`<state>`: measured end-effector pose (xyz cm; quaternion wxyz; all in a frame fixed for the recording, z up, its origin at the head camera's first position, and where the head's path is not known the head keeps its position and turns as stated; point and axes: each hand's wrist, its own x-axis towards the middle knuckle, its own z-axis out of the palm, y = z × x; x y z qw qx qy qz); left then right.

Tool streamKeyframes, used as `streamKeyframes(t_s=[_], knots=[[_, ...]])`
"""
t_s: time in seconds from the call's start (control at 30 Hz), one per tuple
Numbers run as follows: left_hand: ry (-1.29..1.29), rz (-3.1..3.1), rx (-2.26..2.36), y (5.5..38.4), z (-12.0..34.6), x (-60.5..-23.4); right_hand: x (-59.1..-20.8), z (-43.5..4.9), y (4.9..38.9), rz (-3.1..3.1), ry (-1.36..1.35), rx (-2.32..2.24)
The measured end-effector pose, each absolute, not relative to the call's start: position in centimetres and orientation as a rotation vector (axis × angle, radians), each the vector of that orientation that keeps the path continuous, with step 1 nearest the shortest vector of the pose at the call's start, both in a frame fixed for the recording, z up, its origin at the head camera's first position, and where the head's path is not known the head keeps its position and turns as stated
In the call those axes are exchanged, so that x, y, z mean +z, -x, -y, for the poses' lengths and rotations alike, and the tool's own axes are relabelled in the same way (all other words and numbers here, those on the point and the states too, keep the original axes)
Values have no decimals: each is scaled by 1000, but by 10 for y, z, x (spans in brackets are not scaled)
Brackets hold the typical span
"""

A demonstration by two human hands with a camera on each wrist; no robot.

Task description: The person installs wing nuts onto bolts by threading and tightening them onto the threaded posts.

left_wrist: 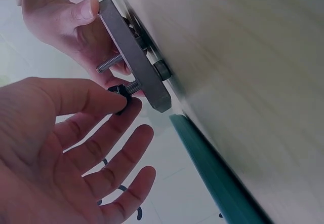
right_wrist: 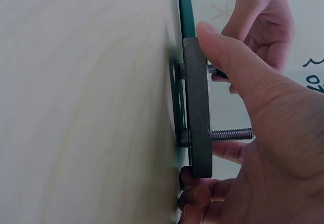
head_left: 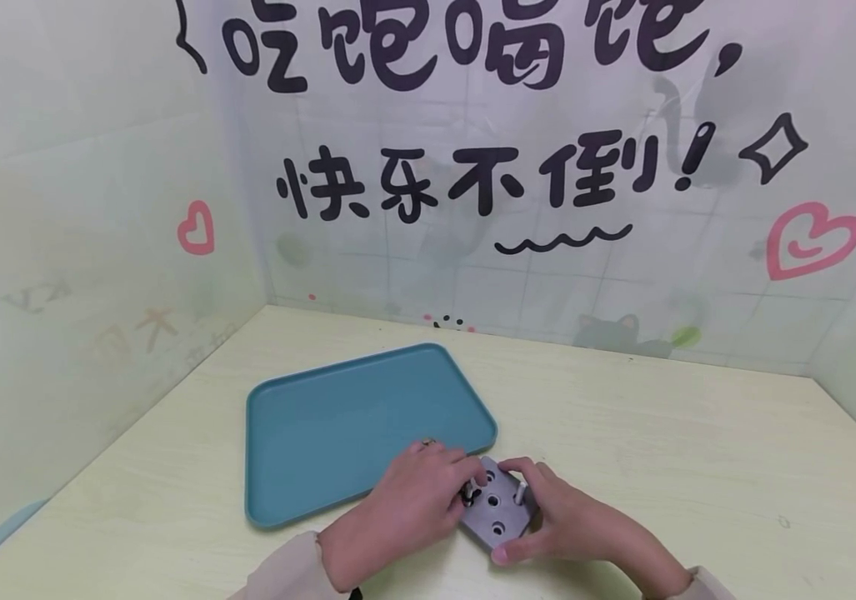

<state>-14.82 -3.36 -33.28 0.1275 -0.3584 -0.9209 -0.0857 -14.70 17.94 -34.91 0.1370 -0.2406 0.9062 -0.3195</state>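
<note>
Beside tray [head_left: 322, 433], two bolts [right_wrist: 232, 135] point upright through one plate [head_left: 508, 511]. Left grip [head_left: 422, 490] pinches one nut [left_wrist: 121, 90], right grip [head_left: 561, 517] plate edges.

Small work booth built round a bench [head_left: 698, 467] with a pale wood-grain top. Printed sheet [head_left: 412, 271] covers the back: big black Chinese lettering [head_left: 485, 187], pink heart [head_left: 804, 248], cartoon animal shape [head_left: 611, 332] low down. Pale side sheets [head_left: 90, 258] at left and right too. Canteen-style blue tray [head_left: 337, 433]; metal plate [right_wrist: 198, 107] with threaded bolts [right_wrist: 232, 135] reads workshop-like. Room beyond the sheets: home, office, lab, can't tell.
</note>
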Motion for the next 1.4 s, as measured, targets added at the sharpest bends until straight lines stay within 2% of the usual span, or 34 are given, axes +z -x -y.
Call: streamKeyframes(t_s=[0.8,1.4], knots=[[959,2756,-286,148,34,-331,-350,-180,147,-2625,708,-925],[1102,2632,-368,149,32,-332,-350,-180,148,-2611,688,-929]])
